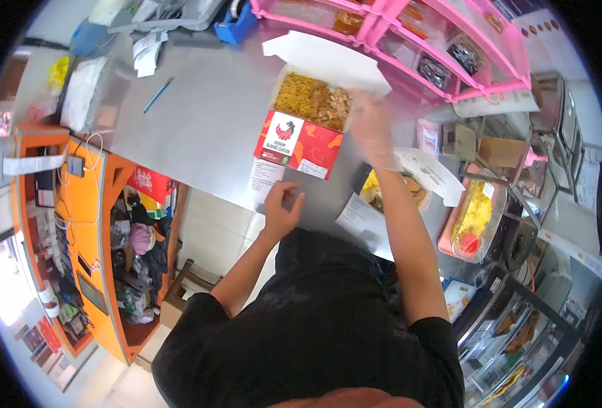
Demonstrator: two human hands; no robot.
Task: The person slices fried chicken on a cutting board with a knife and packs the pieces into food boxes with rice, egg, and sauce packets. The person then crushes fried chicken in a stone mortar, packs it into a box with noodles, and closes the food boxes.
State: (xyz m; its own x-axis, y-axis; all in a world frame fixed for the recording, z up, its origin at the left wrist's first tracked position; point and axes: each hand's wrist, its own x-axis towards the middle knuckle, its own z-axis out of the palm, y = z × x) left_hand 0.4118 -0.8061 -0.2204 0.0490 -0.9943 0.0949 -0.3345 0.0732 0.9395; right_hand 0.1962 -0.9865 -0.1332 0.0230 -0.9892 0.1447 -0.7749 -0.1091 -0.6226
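An open takeaway box (263,139), red with a white label panel, stands on the metal table with its white lid (328,58) folded back. Inside it lie yellow noodles (296,96) and pale chopped pieces (335,107). My right hand (372,129), in what looks like a clear plastic glove, is at the box's right side; motion blur hides its fingers. My left hand (282,207) is at the table's front edge, just below a printed receipt (266,178), fingers loosely bent and apart, holding nothing. Under my right forearm is a second open box (431,175) with yellow food, partly hidden.
Pink storage bins (444,51) with packets line the back. At right is a clear tub (477,211) of yellow food with a red item. A blue pen (158,95), a receipt (149,54) and a blue tape dispenser (236,26) are toward the left. Orange shelving (97,245) stands lower left.
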